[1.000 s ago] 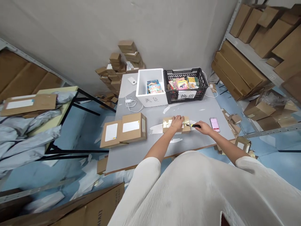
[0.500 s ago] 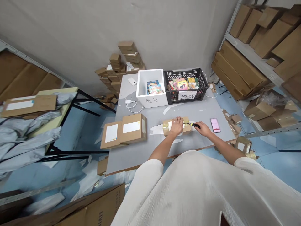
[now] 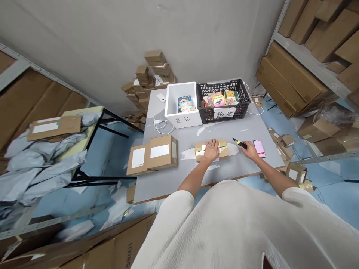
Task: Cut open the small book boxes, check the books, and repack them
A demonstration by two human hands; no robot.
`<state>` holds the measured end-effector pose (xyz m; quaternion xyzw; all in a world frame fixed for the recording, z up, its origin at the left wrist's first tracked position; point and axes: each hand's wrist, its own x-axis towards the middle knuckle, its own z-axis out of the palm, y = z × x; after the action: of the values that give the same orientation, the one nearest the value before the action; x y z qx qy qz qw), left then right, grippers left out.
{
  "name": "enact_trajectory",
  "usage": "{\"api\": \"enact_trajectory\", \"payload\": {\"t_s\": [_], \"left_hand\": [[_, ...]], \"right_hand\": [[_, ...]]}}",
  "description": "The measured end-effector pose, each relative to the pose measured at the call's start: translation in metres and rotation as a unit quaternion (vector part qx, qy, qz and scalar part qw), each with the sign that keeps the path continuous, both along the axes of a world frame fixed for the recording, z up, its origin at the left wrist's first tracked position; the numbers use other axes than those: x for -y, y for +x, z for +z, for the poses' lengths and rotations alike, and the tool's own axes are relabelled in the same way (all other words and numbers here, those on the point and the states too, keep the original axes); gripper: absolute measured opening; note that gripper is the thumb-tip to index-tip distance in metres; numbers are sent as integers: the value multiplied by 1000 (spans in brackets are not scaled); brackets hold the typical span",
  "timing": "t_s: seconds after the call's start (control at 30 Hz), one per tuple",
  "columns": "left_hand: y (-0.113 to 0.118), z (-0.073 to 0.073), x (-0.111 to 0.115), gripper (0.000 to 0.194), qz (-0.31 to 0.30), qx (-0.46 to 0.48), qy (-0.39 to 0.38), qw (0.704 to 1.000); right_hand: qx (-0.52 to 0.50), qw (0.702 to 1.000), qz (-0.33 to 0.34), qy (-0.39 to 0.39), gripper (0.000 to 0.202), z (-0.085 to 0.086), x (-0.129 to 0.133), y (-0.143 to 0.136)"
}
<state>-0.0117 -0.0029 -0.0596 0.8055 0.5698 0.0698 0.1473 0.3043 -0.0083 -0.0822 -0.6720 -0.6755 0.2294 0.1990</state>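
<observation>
On the grey table, a small taped cardboard box (image 3: 199,148) lies in front of me. My left hand (image 3: 211,150) holds it from above, with the fingertips at its far edge and the palm covering part of its top. To the right of the box, my right hand (image 3: 249,150) is closed around a black-and-yellow utility knife (image 3: 240,143). The knife points up and left, apart from the box. Just right of that hand lies a phone (image 3: 259,148) with a pink screen.
Two labelled cardboard boxes (image 3: 159,151) sit on the table's left. Behind are a white foam box (image 3: 184,121) and a black crate (image 3: 224,113), both with books, and a white cable (image 3: 162,129). A side table (image 3: 94,127) bears parcels; a shelf (image 3: 303,48) holds cartons.
My right hand has drawn the knife away from the small box, to the right, towards the phone. The left hand stays on the box. The view has shifted slightly.
</observation>
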Motion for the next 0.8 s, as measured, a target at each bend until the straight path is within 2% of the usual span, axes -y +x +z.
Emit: {"api": "enact_trajectory", "payload": {"t_s": [0.13, 0.27, 0.37, 0.5, 0.57, 0.8], "left_hand": [[-1, 8, 3, 63, 25, 7, -11, 1000], [-10, 12, 20, 58, 59, 3, -14, 998], [-22, 6, 37, 57, 98, 4, -16, 995], [-36, -9, 57, 60, 209, -1, -7, 978], [-40, -14, 65, 62, 243, -1, -6, 970], [-44, -19, 70, 67, 236, 3, -6, 972]], "right_hand": [[-10, 999, -21, -36, 39, -14, 1, 2], [5, 997, -34, -63, 36, -30, 1, 3], [41, 991, -52, -120, 42, -39, 0, 4], [81, 976, -57, -196, 47, -48, -5, 8], [93, 970, -61, -214, 48, -52, -8, 11], [132, 961, -48, -239, 49, -66, -18, 21]]}}
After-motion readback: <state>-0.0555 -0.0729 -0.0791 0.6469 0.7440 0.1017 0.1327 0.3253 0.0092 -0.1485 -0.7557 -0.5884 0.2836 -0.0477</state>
